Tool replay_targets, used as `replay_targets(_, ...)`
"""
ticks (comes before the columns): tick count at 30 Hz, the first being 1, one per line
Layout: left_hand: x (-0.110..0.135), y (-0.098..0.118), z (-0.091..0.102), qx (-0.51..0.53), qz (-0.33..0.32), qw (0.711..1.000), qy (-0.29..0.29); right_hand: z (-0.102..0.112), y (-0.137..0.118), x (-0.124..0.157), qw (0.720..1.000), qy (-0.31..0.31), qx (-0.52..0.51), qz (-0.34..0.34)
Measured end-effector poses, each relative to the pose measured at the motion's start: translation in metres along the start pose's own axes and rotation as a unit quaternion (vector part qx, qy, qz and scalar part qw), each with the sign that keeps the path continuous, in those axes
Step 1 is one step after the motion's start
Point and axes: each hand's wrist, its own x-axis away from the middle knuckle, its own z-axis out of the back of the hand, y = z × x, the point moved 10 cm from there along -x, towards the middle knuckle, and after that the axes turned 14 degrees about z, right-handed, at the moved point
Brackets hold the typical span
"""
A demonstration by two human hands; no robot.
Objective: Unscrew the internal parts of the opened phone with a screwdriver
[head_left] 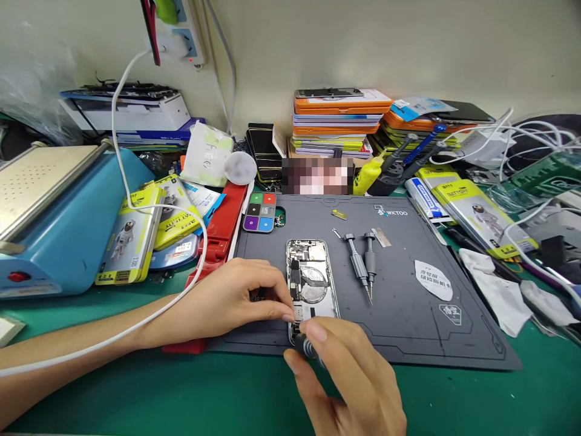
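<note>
An opened phone (313, 284) lies on the grey work mat, its circuit board, round coil and inner parts bare. My left hand (247, 297) comes in from the left; its thumb and forefinger close together at the phone's lower left edge. At the phone's bottom end, my right hand (358, 375) grips a small screwdriver (306, 348) by its dark ringed handle. The tip of that tool is hidden. Right of the phone, two grey screwdrivers (357, 266) lie side by side, near a tiny metal piece (336, 232) and a flat strip (381, 237).
The mat (408, 339) lies on a green table. A colourful screw tray (260, 213) sits at its upper left. Battery boxes (129, 239) and a blue machine (77, 224) stand left; stacked boxes (338, 121) are behind. A white cable (205, 239) hangs across my left forearm.
</note>
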Motion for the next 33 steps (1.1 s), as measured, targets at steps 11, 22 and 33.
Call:
replay_targets(11,-0.002,-0.001,0.000,0.027,-0.003,1.000,-0.013,0.000,0.005,0.011,0.998,-0.004,-0.009,-0.063)
replay_targets(22,-0.001,-0.007,-0.002,0.106,0.035,0.992,-0.051,0.030,0.032,0.032,0.957,0.195,-0.082,-0.197)
replay_targets(33,0.000,-0.002,-0.002,0.096,0.014,0.994,-0.053,0.018,0.034,0.018,0.959,0.166,-0.131,-0.191)
